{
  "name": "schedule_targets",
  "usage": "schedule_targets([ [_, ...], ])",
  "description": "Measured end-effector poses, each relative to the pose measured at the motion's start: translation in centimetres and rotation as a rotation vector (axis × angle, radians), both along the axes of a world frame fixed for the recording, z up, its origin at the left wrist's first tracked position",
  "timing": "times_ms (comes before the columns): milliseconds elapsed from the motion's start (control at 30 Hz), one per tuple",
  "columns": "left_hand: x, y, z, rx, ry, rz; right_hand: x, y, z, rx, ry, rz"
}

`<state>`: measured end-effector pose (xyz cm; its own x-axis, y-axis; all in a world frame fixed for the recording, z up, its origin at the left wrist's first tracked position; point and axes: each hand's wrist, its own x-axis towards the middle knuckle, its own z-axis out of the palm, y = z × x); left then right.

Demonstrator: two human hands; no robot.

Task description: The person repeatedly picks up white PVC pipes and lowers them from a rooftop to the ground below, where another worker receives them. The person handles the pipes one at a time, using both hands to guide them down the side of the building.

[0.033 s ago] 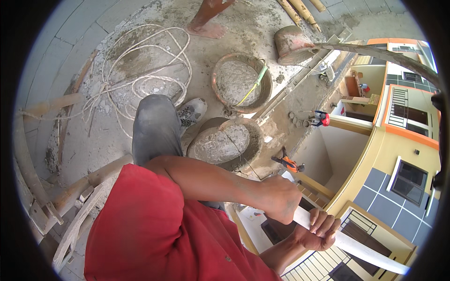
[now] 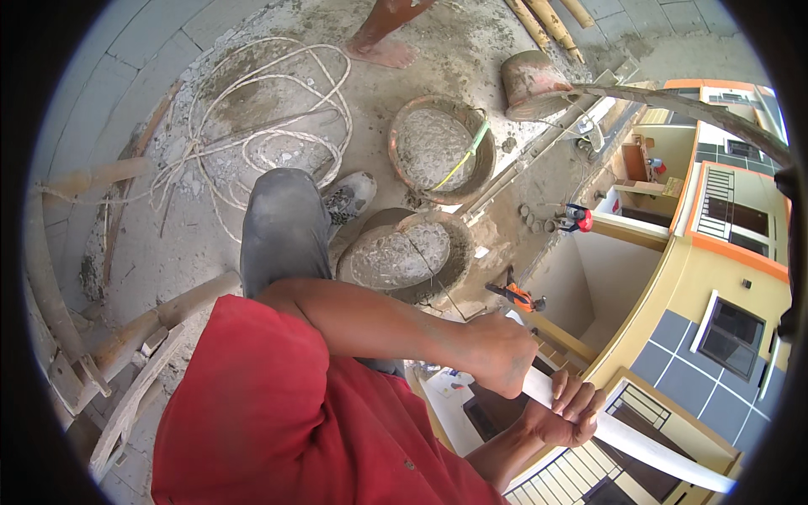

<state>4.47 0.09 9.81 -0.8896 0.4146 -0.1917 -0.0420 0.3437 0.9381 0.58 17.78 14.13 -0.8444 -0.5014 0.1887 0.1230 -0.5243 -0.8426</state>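
Observation:
A long, narrow white bar point(image 2: 648, 454) slants down to the lower right, beyond the floor's edge. My left hand point(image 2: 502, 353) is closed over its upper end in a fist, the left forearm crossing in front of my red shirt. Lower along the bar, my right hand point(image 2: 568, 412) has its fingers wrapped round it. The two hands are close together, one just above the other. Past my left forearm stands a tub of grey mortar point(image 2: 400, 257) with a thin rod or cord across it. Whether the bar is hollow or flat, I cannot tell.
A second mortar tub point(image 2: 438, 189) has a green and yellow strip across its rim. Nearby are a stained bucket point(image 2: 534, 80), coiled rope point(image 2: 341, 126) and bamboo poles point(image 2: 551, 29). Another person's bare foot point(image 2: 383, 55) is at the top. Workers stand far below, beside buildings.
The view has shifted slightly, so the tubs and rope appear a little further right. Both hands keep their hold on the white bar.

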Motion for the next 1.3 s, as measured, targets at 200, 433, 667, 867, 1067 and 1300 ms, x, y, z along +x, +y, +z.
schedule_targets([
  [200,0.7,-1.4,-4.0,-0.032,0.045,0.141,0.2,-2.1,-3.5,0.059,0.017,0.078],
  [433,0.1,-3.1,-5.1,-0.108,0.081,0.116,-0.2,-4.5,-2.8,0.167,0.203,0.195],
  [667,2.6,-4.3,-5.5,-0.139,0.031,0.23,0.0,-5.6,-3.1,0.12,-0.025,0.223],
  [867,3.1,-4.2,-5.0,-0.057,0.051,0.293,-0.2,-5.6,-2.7,0.128,-0.025,0.274],
  [1067,3.2,-3.4,-3.8,-0.116,0.098,0.22,0.1,-4.7,-1.2,0.198,0.169,0.379],
  [1300,2.9,-3.4,-5.2,-0.11,0.114,0.281,-1.4,-5.2,-2.0,0.229,0.17,0.433],
])
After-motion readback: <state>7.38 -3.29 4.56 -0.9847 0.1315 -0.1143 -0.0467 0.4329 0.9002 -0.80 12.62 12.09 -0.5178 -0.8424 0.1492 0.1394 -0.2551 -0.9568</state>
